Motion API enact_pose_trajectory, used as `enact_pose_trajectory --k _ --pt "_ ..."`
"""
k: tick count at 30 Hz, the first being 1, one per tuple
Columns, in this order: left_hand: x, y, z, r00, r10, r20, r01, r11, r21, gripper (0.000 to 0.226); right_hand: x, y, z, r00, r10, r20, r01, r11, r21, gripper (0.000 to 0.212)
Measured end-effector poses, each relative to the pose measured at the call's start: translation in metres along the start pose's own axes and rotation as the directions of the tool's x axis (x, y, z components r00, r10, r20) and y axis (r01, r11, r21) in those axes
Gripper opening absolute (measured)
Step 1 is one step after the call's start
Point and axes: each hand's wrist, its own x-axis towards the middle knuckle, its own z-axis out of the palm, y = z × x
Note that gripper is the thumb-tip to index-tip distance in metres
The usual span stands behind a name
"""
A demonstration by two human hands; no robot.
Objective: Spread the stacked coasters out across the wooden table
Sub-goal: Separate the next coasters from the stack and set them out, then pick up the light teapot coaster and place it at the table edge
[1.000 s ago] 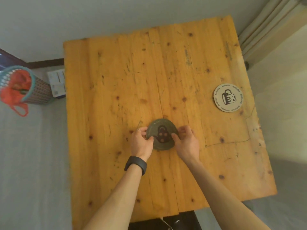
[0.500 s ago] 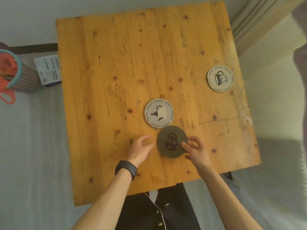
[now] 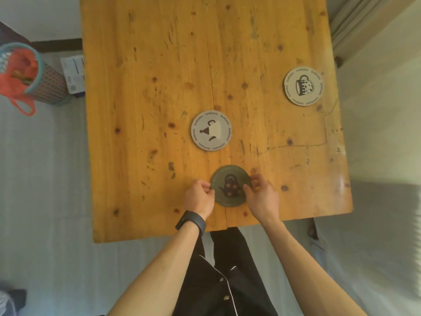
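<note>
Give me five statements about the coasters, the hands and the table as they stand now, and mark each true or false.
1. Both hands grip the dark green coaster. True: the left hand and right hand pinch opposite edges.
2. The mug coaster lies near the table's left edge. False: it lies near the right edge.
3. The grey coaster touches the green one. False: bare wooden table shows between them.
4. A dark wristband is on the left wrist. True.
5. Four coasters lie separately. False: three show.
</note>
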Motion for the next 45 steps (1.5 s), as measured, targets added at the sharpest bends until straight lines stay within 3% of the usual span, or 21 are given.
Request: enact_pose_trajectory --k 15,25,34,40,45 --pt "-0.002 -0.019 -0.002 0.99 -0.093 -0.108 0.081 0.99 -0.113 0.014 -0.006 -0.002 0.007 0.996 -0.085 0.032 0.086 0.996 -0.037 0.026" --pt "-0.002 -0.027 0.0 0.984 -0.093 -0.153 0.074 0.99 -0.121 0.014 -0.007 -0.004 0.011 0.997 -0.059 0.051 0.065 0.991 -0.12 0.025" --pt "-0.001 -0.019 -0.008 0.992 -0.049 -0.113 0.051 0.999 0.019 0.014 -0.007 -0.017 0.008 0.996 -0.076 0.047 0.086 0.967 -0.238 0.032" --pt "0.005 -0.017 -0.018 0.997 -0.013 -0.079 0.02 0.995 0.095 0.018 0.001 -0.027 -0.004 0.982 -0.026 0.188 0.094 0.927 -0.364 0.04" --pt "0.038 0.01 -0.047 0.98 0.12 -0.161 -0.124 0.992 -0.012 0.029 0.032 -0.058 -0.015 0.991 -0.066 0.119 0.092 0.97 -0.223 0.049"
